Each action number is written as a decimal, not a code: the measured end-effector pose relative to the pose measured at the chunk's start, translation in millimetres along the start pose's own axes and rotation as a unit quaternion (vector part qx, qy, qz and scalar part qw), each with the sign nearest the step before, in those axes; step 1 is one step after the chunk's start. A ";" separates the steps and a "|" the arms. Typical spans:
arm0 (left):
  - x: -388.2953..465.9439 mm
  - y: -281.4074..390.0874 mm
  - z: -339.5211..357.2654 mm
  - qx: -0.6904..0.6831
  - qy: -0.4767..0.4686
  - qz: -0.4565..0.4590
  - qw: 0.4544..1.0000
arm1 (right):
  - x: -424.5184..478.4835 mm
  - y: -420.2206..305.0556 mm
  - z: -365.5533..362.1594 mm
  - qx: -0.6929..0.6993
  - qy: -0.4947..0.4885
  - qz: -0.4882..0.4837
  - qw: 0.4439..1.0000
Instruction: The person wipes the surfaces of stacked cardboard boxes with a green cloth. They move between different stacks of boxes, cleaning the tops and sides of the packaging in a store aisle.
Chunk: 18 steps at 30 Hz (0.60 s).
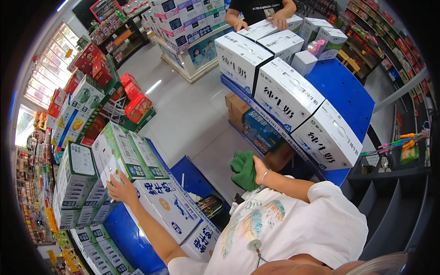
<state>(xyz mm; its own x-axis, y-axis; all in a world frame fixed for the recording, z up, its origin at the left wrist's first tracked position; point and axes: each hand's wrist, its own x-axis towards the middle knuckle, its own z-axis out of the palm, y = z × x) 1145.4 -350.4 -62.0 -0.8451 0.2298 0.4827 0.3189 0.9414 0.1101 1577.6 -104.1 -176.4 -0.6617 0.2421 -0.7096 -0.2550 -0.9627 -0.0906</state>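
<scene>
My left hand [123, 189] rests on a white and green milk carton box [115, 147], its fingers spread against the surface. Just beside that hand lies a white milk carton box [168, 206] with blue lettering, on a blue display shelf [127, 237]. A crumpled green cloth [244, 170] is gripped in my right hand [262, 171], held in front of my white shirt over the aisle. To the right of the cloth, large white milk boxes [288, 92] with carry handles stand in a row on another blue display stand [343, 89].
Across the right stand, another person's hands [276, 21] touch a white box. Red gift boxes [135, 99] stand on the left. Stacked milk cases [187, 24] rise behind the tiled floor [178, 113]. Grey empty-looking shelving [388, 206] flanks my right side.
</scene>
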 end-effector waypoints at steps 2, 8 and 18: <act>1.3 -3.0 4.1 0.000 0.018 0.024 1.000 | 4.8 -0.1 -6.1 0.014 -0.025 0.001 1.000; 7.4 -17.9 12.7 -0.029 0.075 0.082 0.993 | 14.2 2.2 -7.2 0.014 -0.022 0.004 1.000; -4.7 25.5 -24.9 -0.068 -0.086 0.158 0.981 | 12.0 15.0 2.3 -0.037 0.023 -0.014 0.999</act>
<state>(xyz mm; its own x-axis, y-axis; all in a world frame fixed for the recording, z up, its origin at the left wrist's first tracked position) 1168.2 -333.6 -39.8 -0.7505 0.5544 0.3597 0.6216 0.7770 0.0992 1564.2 -115.4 -184.6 -0.6222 0.2643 -0.7369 -0.2182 -0.9625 -0.1610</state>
